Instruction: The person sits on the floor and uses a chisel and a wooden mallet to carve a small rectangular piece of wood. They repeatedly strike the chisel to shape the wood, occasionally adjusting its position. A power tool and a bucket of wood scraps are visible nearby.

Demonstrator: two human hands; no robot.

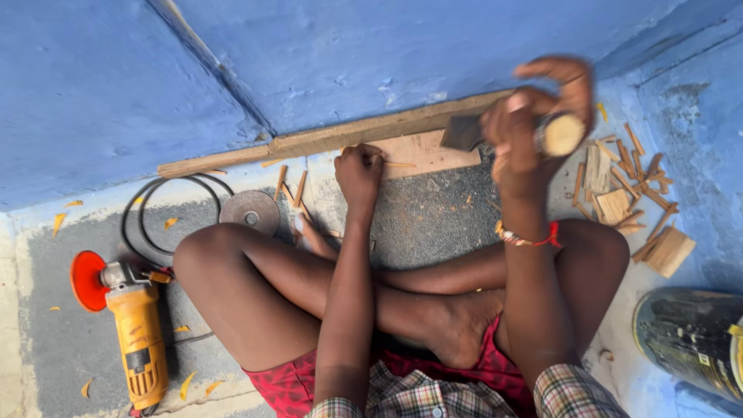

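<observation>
I sit cross-legged on the floor. My left hand (358, 172) is closed around a thin wooden stick (399, 164) held against a flat wooden board (424, 152) near the blue wall. Raised above the board, my right hand (534, 124) grips a wooden-handled tool (559, 135) with a dark flat blade (462, 132); this hand is blurred.
A yellow angle grinder (133, 325) with an orange disc lies at the left, its black cable (159, 203) looped beside a grey round disc (250, 211). A long plank (325, 139) lies along the wall. Several wood offcuts (631, 193) pile at the right. A dark round container (693, 337) sits at the lower right.
</observation>
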